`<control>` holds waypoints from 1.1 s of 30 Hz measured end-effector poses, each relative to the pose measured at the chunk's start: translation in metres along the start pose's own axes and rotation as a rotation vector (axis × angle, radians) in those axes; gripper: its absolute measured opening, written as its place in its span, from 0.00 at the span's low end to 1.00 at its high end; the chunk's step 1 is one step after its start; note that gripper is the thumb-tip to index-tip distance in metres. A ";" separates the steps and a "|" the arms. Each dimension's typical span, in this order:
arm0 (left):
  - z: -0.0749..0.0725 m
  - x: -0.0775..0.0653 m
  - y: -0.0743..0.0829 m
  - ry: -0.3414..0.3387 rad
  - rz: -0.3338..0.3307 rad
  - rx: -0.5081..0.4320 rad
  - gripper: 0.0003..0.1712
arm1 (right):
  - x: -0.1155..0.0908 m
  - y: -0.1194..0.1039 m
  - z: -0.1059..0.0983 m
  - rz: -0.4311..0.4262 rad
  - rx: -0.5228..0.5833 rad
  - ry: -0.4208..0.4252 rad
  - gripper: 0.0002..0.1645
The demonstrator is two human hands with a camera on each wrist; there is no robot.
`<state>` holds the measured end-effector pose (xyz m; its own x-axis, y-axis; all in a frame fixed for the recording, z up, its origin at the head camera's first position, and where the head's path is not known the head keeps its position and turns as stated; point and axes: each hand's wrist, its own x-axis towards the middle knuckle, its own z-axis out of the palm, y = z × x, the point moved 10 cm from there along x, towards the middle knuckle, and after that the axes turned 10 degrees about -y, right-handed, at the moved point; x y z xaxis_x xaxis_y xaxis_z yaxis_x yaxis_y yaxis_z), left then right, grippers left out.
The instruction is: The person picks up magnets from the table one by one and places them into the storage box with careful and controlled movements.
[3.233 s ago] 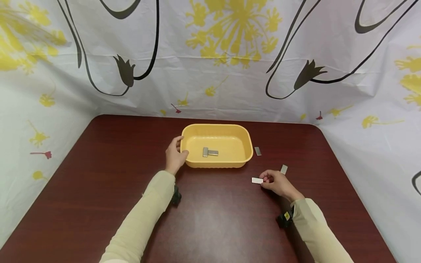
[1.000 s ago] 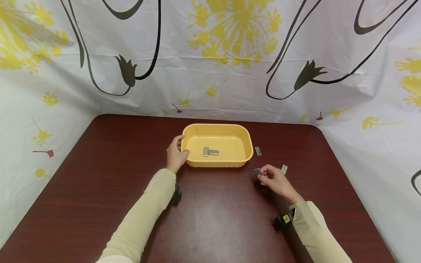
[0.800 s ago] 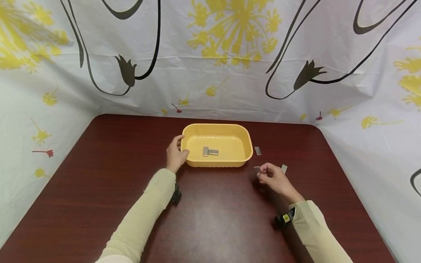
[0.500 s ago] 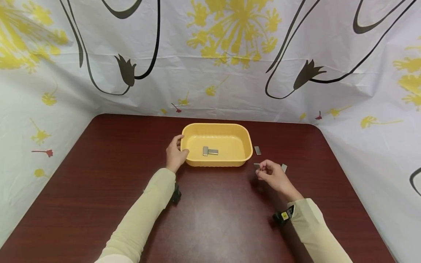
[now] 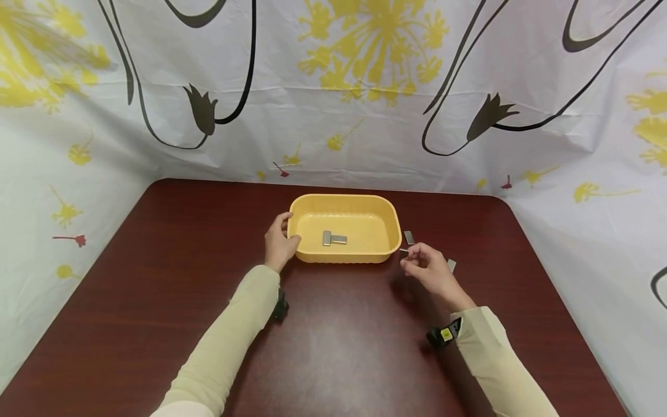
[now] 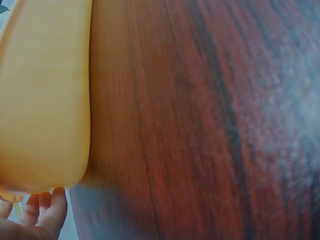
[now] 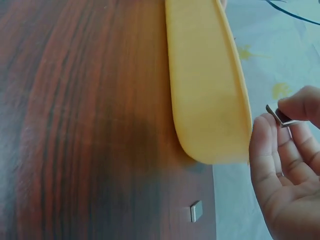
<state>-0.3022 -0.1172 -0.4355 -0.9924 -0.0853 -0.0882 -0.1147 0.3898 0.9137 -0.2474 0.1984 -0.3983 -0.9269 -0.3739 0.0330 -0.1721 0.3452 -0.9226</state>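
Observation:
My left hand (image 5: 279,244) grips the left end of a yellow plastic basin (image 5: 344,258), thumb at the near corner. Its fingers (image 6: 56,212) show against the basin's end in the left wrist view. With thumb and fingertips, my right hand (image 5: 431,271) pinches a small flat silver rectangular piece (image 7: 281,117). That piece appears nearly edge-on in the head view, just off the basin's right near corner. Inside the basin lie two similar pieces, one upright in view (image 5: 326,238) and one crosswise (image 5: 339,240), touching end to side.
On the dark red wooden table (image 5: 333,341), one silver piece (image 5: 409,237) lies right of the basin. Another piece (image 5: 451,264) is partly covered by my right hand. A white patterned curtain (image 5: 333,139) hangs behind the table and at both sides.
My right hand has lifted its silver piece and carried it up and left toward the basin's right corner, turning it from flat to edge-on. My left hand stays on the basin.

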 end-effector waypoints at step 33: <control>-0.001 0.001 -0.002 -0.004 0.010 -0.007 0.32 | 0.039 -0.013 0.004 -0.007 0.108 0.149 0.08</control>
<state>-0.3035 -0.1184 -0.4368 -0.9937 -0.0783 -0.0808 -0.1048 0.3842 0.9173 -0.2798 0.1758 -0.3865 -0.9662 -0.2419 0.0885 -0.1492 0.2455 -0.9578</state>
